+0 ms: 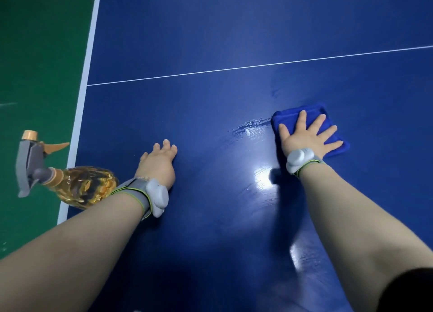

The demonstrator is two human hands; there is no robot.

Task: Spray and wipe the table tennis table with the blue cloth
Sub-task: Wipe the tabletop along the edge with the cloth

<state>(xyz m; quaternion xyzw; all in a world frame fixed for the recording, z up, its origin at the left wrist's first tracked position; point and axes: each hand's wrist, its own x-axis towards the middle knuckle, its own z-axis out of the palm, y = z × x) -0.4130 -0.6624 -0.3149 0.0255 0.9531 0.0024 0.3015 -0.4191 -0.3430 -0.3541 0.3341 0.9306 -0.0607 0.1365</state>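
Head view: right grip (307,138) spread flat, fingers straight, pressing the folded blue cloth (284,120) directly under its palm on the table tennis surface (210,42). Wet streak (250,125) just left of cloth. Left grip (159,163) rests on surface, holding nothing; spray bottle (79,185) beside its wrist.

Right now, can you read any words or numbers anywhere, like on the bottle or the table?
None: no words, numbers or signs can be read anywhere.
The bottle shows no label from this side.
The table has only plain white lines.
The cloth is plain blue.
The left wristband and right wristband show no print.
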